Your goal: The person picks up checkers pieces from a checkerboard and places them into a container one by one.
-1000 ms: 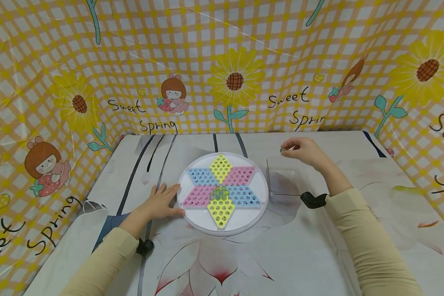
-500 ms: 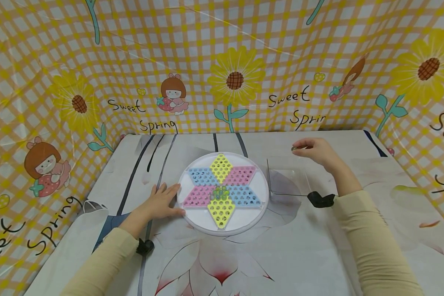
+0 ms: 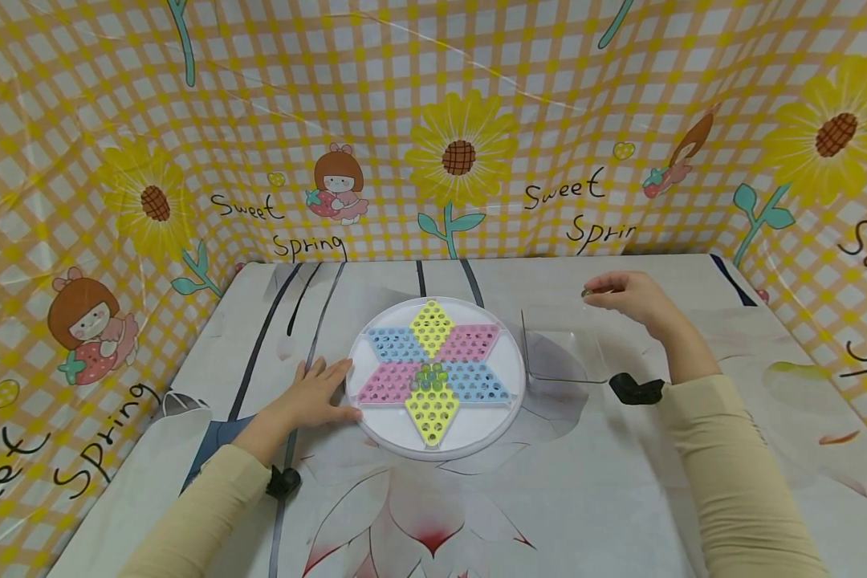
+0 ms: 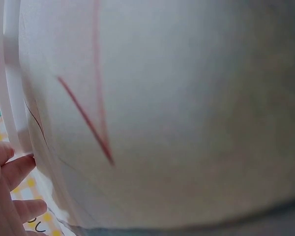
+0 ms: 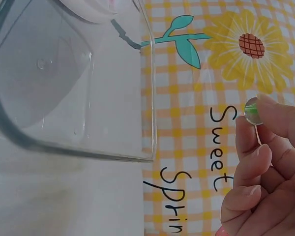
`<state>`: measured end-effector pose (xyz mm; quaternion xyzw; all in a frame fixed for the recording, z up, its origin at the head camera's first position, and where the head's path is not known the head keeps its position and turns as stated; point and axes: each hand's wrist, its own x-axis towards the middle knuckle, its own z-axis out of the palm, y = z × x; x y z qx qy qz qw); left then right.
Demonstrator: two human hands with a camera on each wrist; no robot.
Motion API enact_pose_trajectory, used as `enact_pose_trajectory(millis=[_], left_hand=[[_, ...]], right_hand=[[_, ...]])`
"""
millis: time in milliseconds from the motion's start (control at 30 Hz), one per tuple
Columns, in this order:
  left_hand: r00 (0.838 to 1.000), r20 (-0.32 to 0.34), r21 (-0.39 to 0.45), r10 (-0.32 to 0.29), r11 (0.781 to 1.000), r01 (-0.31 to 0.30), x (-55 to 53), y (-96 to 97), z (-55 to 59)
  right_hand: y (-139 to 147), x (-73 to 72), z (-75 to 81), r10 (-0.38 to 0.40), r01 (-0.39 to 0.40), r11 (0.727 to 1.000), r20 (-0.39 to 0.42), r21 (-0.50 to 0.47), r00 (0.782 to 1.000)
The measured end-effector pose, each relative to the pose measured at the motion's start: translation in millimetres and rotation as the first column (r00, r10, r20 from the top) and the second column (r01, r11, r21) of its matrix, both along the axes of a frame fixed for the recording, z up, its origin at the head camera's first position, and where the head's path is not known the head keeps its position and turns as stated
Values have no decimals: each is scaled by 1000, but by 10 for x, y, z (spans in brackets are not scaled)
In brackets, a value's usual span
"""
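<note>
The right hand [image 5: 273,172] had a pinching grip, thumb and finger nearly together, on a clear, green-streaked marble [image 5: 252,111] held up toward the tabletop's [image 3: 585,498] far edge, by the clear container [image 3: 567,380]. Over the last second it had shifted toward the right edge, farther from the round star-patterned board [image 3: 480,425], leaving this marble unplaced. The left hand [image 3: 314,400], fingers spread and grasping nothing, stayed touching the board's left rim. Greenish marbles [image 3: 429,376] clustered near the board's centre, mid-tabletop.
</note>
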<state>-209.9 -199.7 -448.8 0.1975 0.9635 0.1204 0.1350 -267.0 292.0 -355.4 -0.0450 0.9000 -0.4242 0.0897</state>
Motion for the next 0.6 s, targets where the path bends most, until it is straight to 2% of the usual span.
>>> enact_pose_trajectory(millis=[300, 600], left_hand=[[1000, -2, 2, -8, 1000, 8, 2, -8, -2], [1000, -5, 6, 2, 1000, -2, 17, 17, 53]], right_hand=[[2, -8, -20, -7, 7, 1000, -10, 15, 1000], [-46, 28, 28, -32, 32, 999, 2, -14, 999]])
